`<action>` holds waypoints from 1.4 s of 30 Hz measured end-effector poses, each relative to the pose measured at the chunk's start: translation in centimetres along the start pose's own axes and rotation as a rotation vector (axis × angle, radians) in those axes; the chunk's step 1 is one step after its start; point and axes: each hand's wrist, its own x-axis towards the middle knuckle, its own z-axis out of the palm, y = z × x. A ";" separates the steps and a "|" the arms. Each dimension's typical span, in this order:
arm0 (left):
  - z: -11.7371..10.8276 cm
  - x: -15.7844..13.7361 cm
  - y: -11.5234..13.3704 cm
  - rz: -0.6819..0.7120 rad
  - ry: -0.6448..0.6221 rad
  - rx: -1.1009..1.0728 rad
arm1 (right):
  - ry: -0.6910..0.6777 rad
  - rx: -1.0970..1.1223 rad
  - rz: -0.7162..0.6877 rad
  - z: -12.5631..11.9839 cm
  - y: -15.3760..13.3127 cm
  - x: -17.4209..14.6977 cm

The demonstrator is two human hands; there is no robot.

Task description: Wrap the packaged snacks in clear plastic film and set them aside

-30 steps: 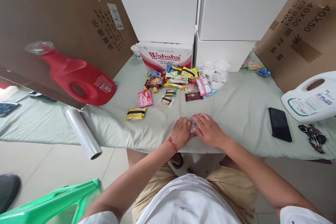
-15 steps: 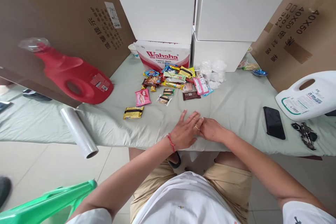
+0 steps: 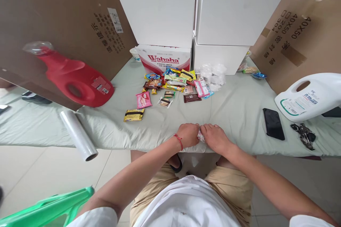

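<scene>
Close to the front edge of the cloth-covered table, my left hand (image 3: 190,135) is curled closed, a red cord round its wrist. Beside it my right hand (image 3: 215,137) has its fingers bent down, almost meeting the left. Crinkled clear plastic (image 3: 201,137) shows between the two hands, gripped from both sides. Whether anything lies inside it is hidden by the fingers. Beyond the hands are a dark brown snack packet (image 3: 192,98), a small clear-wrapped snack (image 3: 165,102), a pink packet (image 3: 144,99) and a yellow packet (image 3: 134,115).
Snacks and clear plastic bundles (image 3: 214,74) are heaped before a Wahaha box (image 3: 165,58) and white boxes (image 3: 221,58). At left are a red jug (image 3: 77,81) and a film roll (image 3: 78,135); at right, a phone (image 3: 273,124), keys (image 3: 303,135) and a white jug (image 3: 306,97).
My hands were overlapping, the left with its fingers spread. Now both are bent and side by side, with clear plastic visible between them. The view has shifted slightly.
</scene>
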 end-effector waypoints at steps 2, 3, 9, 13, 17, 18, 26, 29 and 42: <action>-0.1 -0.1 -0.2 -0.007 -0.019 -0.028 | 0.004 0.001 -0.011 0.2 -0.2 -0.2; -0.1 -0.1 -0.3 -0.013 -0.027 -0.045 | 0.022 -0.006 -0.018 0.3 -0.3 -0.3; 0.1 -0.5 -1.1 -0.068 -0.171 -0.228 | 0.139 -0.055 -0.146 1.1 -0.9 -1.3; -0.7 -1.3 -2.6 -0.062 -0.333 -0.432 | 0.032 0.032 -0.208 0.9 -0.8 -1.3; -2.1 -3.0 -6.1 -0.050 -0.555 -1.229 | -0.029 0.447 -0.164 -0.5 -0.8 -1.2; -2.1 -3.4 -6.9 -0.068 -0.517 -1.420 | -0.041 0.622 -0.136 -0.7 -1.1 -1.2; 2.1 -3.4 -4.2 0.038 0.040 -2.152 | -0.280 1.838 0.198 1.7 -6.2 -0.2; 2.4 -2.4 -2.8 -0.119 0.218 -2.184 | -0.197 1.874 0.389 2.5 -7.0 -0.5; 4.5 -1.3 1.0 -0.285 0.101 -2.142 | 0.124 1.802 0.542 3.6 -6.3 -3.7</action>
